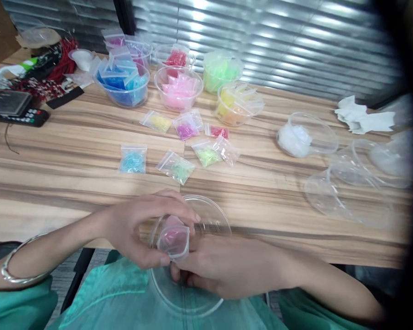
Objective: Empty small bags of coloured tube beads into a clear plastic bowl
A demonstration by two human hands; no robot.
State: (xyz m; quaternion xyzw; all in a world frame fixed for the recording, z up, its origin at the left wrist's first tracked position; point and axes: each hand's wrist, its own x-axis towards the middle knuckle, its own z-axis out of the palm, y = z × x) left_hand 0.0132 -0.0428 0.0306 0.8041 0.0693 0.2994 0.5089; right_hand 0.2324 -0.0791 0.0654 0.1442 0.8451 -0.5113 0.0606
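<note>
Between my two hands is a small clear zip bag (175, 239) with pink contents, its mouth spread and facing up. My left hand (137, 229) curves around it from the left, thumb and fingertips at its edges. From the right, my right hand (230, 266) grips the bag's near side, its fingers curled and partly hidden beneath. Under both hands sits a round clear plastic bowl (213, 206), reaching over the table's near edge. Beyond it lie small zip bags: a light blue one (133, 160), a pale green one (179, 168) and a yellow-green one (208, 155).
Farther back are bags of yellow (158, 122), purple (186, 130) and red (218, 132) pieces. Behind them stand tubs of blue (124, 87), pink (179, 89), green (222, 71) and yellow bags (239, 105). Clear containers (347, 197) stand right; a remote (37, 117) lies left.
</note>
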